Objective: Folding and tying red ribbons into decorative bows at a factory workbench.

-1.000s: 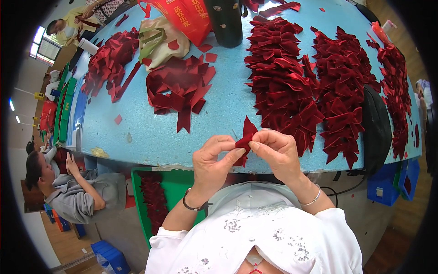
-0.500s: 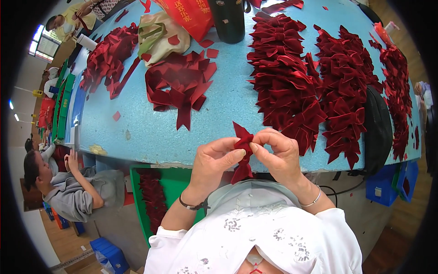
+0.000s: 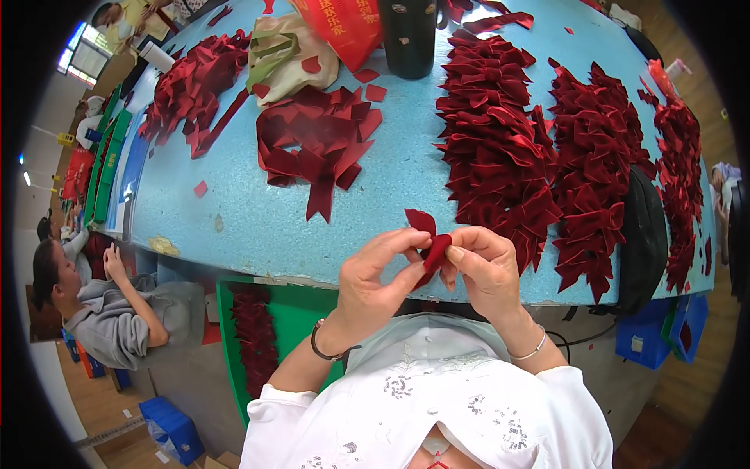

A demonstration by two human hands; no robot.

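Observation:
Between my two hands, above the table's near edge, is a dark red velvet bow [image 3: 434, 252]. My left hand [image 3: 381, 270] pinches its left side between thumb and fingers. My right hand [image 3: 486, 262] grips its right side near the centre, fingertips closed on the fabric. One pointed tail sticks up past my left fingers. Ahead to the left lies a loose pile of red ribbon strips [image 3: 316, 141]. Just beyond my right hand a thick row of red bows [image 3: 496, 148] runs away across the table.
More bow rows [image 3: 590, 180] stand to the right beside a black bag [image 3: 645, 230]. A dark tumbler [image 3: 408, 39], a red bag [image 3: 340, 31] and a cloth bag [image 3: 291, 59] are at the back. Below the edge sits a green crate [image 3: 293, 332]. A person in grey [image 3: 125, 305] works at left.
The bow has turned and its lower tail is less visible. My fingers have shifted on it, the right hand's now lower on the fabric. The whole view has shifted slightly.

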